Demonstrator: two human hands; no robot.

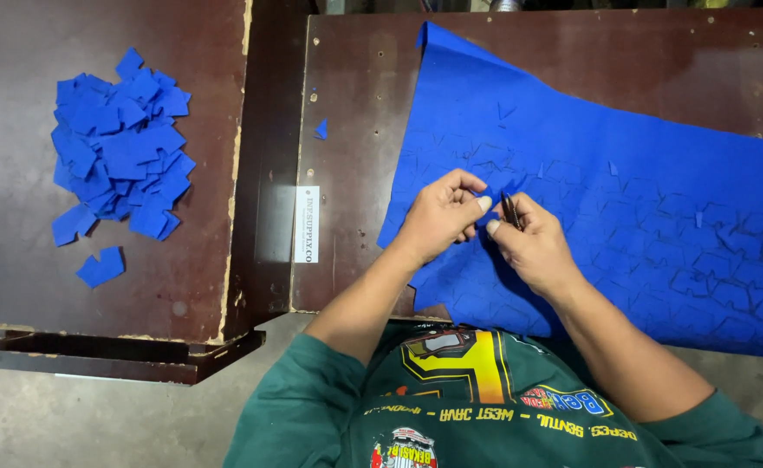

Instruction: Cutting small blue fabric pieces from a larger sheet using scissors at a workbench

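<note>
At mid-frame the left hand (440, 217) pinches a small flap of the blue sheet (624, 208) between closed fingers (482, 204). Just beside it, the right hand (533, 247) grips a thin dark tool (511, 211), its fingers shut round it. The sheet, scored with cut shapes, covers the right of the desk (355, 130). A pile of blue pieces (121, 147) lies upper left.

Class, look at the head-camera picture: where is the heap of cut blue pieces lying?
The heap of cut blue pieces lies at the far left on the separate dark brown board, across the gap from the big blue sheet and both hands.
</note>
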